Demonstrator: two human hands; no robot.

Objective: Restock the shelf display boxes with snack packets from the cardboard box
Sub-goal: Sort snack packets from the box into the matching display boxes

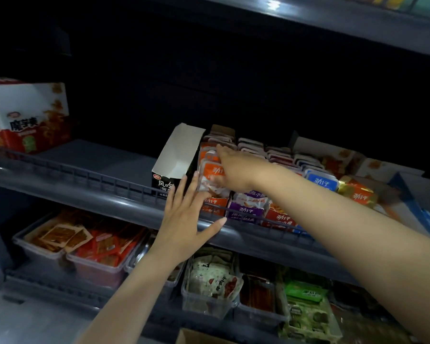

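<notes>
1. The right grip (233, 170) curls down over a stack of orange packets (210, 173), pinching it with the thumb on the near face and the fingers on the far side.
2. The packets stand upright in the orange display box (215, 204), at the near edge of the middle shelf (97, 160), just left of a purple display box (248, 209).
3. The left grip (186, 219) is spread flat with straight fingers. Its fingertips touch the orange box's left near corner.
4. A cardboard box (199, 337) corner shows at the nearest edge, well below both grips.
</notes>
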